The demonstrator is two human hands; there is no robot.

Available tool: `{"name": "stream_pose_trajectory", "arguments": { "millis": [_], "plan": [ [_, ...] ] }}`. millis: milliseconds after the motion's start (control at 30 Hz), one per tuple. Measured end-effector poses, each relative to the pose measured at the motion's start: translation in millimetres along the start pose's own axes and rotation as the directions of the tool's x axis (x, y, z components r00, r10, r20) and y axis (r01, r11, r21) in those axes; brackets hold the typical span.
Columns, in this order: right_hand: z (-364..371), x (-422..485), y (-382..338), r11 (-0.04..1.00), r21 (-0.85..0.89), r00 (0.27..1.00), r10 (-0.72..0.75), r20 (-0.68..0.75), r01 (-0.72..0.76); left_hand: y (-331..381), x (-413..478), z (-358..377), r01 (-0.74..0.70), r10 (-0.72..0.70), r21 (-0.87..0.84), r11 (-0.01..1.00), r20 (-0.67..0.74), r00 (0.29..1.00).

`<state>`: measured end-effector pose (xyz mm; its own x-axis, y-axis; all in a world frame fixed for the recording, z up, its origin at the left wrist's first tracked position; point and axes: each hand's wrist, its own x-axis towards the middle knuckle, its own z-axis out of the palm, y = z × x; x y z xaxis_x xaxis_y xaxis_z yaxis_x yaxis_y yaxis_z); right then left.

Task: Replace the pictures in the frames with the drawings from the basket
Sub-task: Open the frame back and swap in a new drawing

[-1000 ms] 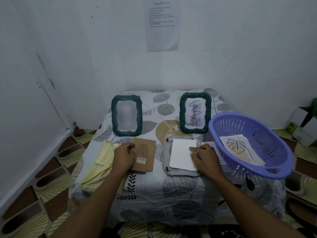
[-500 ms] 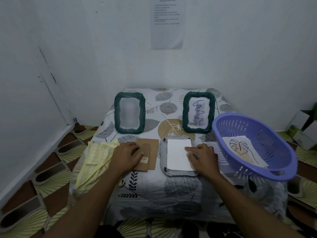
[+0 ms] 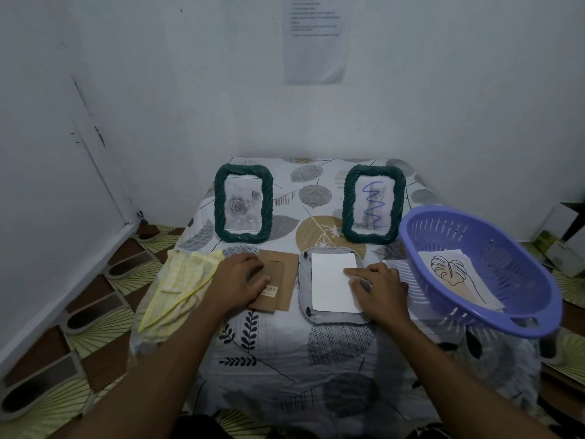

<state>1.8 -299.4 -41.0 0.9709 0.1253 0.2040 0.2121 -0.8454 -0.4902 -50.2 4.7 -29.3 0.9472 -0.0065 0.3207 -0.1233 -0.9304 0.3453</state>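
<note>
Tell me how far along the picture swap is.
Done: the right frame shows a blue squiggle drawing. In hand: a third frame lies face down with a white sheet on it under the right hand; the left hand rests on the brown backing board. Left: the left frame shows a rose picture, and a leaf drawing waits in the basket.

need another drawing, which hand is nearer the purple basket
Right. The right hand touches the white sheet just beside the purple basket; the left hand rests on the brown backing board, farther left.
</note>
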Motion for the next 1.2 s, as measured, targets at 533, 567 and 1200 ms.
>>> {"name": "stream_pose_trajectory", "arguments": {
  "millis": [533,567,1200],
  "plan": [
    [-4.8,-2.9,-1.4,0.999,-0.011,0.999,0.030,0.045,-0.030,94.8,11.3,44.4,0.147,-0.147,-0.037,0.988,0.007,0.989],
    [-5.3,-3.2,-1.3,0.999,-0.003,0.998,0.032,0.045,-0.032,95.4,10.7,46.0,0.156,-0.156,-0.052,0.986,-0.005,0.988],
    [-10.3,-6.1,-0.7,1.000,-0.006,0.997,-0.005,0.073,0.005,106.4,15.0,26.3,0.250,-0.311,-0.477,0.843,-0.052,0.949]
  ]
}}
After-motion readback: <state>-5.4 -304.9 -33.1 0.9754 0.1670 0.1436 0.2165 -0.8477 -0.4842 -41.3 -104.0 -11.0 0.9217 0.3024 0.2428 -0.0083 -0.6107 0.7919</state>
